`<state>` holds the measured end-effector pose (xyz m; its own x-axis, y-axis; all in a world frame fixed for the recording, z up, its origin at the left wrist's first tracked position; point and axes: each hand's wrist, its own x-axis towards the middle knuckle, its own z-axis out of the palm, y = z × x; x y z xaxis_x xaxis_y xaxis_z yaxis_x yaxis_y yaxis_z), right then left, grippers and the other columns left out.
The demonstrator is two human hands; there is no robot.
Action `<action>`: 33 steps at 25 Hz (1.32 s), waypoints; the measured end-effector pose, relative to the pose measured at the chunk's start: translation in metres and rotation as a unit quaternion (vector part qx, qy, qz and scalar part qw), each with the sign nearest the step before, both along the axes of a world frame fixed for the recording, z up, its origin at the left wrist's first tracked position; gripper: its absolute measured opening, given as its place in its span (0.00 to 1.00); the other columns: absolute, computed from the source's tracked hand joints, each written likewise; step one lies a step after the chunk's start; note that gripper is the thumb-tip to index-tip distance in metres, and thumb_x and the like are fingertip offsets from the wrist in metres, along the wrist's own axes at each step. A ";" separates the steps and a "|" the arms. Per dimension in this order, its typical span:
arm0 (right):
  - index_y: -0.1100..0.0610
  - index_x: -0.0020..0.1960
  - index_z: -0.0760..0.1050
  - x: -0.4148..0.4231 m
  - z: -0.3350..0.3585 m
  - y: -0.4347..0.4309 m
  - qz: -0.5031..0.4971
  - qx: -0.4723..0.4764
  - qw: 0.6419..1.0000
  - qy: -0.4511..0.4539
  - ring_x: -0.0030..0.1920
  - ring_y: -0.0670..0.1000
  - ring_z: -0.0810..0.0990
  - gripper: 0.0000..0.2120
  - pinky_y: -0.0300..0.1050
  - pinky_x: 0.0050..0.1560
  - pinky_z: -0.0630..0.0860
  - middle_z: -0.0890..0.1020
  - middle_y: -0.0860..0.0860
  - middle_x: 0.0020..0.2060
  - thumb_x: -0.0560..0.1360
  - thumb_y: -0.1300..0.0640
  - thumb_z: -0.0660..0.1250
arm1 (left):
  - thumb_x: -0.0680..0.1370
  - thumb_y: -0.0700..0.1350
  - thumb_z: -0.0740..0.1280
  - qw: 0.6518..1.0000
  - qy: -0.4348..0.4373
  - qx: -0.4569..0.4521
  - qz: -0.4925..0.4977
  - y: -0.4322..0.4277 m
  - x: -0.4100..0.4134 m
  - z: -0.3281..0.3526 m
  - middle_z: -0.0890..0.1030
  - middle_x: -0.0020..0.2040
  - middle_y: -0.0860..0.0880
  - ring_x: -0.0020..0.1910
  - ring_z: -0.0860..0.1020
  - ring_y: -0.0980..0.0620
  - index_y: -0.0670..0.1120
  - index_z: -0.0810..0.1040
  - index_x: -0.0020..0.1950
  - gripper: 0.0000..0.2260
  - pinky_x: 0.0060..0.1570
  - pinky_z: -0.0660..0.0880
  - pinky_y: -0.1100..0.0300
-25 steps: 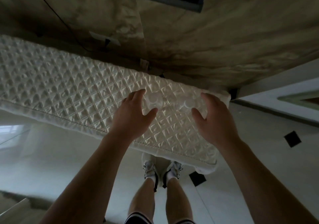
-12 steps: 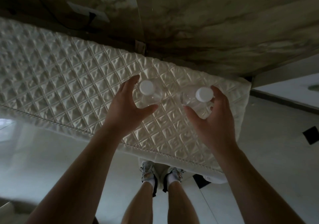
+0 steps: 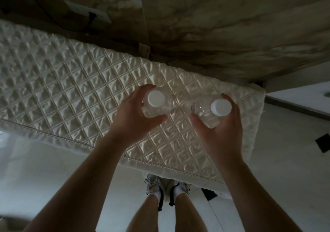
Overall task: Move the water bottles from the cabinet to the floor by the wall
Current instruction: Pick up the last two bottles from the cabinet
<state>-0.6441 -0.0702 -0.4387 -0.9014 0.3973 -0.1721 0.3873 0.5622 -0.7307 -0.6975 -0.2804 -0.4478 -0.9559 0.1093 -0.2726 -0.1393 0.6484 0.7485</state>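
Head view, left hand and right hand each gripping clear, seemingly plastic white-capped bottles, quilted cloth below

Wall: brown and cream marble-look stone wall, shiny, with dark wavy streaks.
Socket: flat white wall socket plate high on the left, with a black plug in it and a thin black cord running off to the left.
Cabinet top: long top covered with a cream quilted cloth sewn in a diamond pattern, set close against the wall.
Floor: pale glossy tile floor with small black square tiles on the right.
Light: dim, with a soft shine on the cloth and floor.
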 end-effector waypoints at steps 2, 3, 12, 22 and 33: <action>0.56 0.71 0.65 -0.001 0.001 -0.002 -0.006 -0.005 1.000 0.003 0.60 0.42 0.73 0.38 0.26 0.53 0.65 0.74 0.49 0.63 0.66 0.46 0.77 | 0.64 0.50 0.81 1.000 -0.004 0.012 0.000 -0.001 -0.002 0.002 0.78 0.56 0.60 0.54 0.79 0.59 0.59 0.71 0.64 0.32 0.48 0.76 0.66; 0.56 0.71 0.65 -0.001 0.002 -0.002 -0.005 -0.006 1.000 0.006 0.60 0.43 0.73 0.38 0.27 0.53 0.65 0.75 0.49 0.63 0.67 0.46 0.76 | 0.64 0.50 0.81 1.000 -0.002 0.017 -0.003 -0.002 -0.003 0.003 0.79 0.56 0.60 0.54 0.79 0.59 0.60 0.71 0.62 0.31 0.48 0.77 0.65; 0.55 0.71 0.66 -0.008 0.048 -0.008 0.028 0.000 0.999 0.030 0.58 0.41 0.72 0.38 0.33 0.54 0.68 0.74 0.49 0.62 0.66 0.49 0.77 | 0.63 0.51 0.81 0.999 0.007 0.035 0.002 -0.019 -0.007 0.052 0.78 0.53 0.67 0.55 0.77 0.65 0.62 0.71 0.60 0.30 0.54 0.78 0.60; 0.56 0.69 0.68 -0.011 0.184 -0.028 0.085 -0.007 0.994 0.070 0.54 0.39 0.72 0.35 0.24 0.50 0.64 0.74 0.48 0.58 0.65 0.51 0.77 | 0.63 0.52 0.81 0.997 0.076 0.030 0.016 -0.049 -0.013 0.202 0.78 0.54 0.62 0.54 0.78 0.58 0.56 0.73 0.64 0.32 0.53 0.78 0.60; 0.50 0.65 0.70 0.001 0.335 -0.052 0.110 -0.021 0.985 0.129 0.54 0.47 0.77 0.31 0.46 0.53 0.76 0.75 0.46 0.55 0.65 0.50 0.77 | 0.62 0.58 0.78 0.990 0.123 0.056 0.045 -0.075 0.019 0.356 0.75 0.48 0.69 0.50 0.76 0.69 0.61 0.70 0.60 0.30 0.48 0.74 0.68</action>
<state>-0.6434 -0.1220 -0.1034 -0.9809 0.1843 0.0614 0.0577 0.5783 -0.8138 -0.6784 -0.3556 -0.0920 -0.9991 0.0375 -0.0213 0.0030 0.5534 0.8329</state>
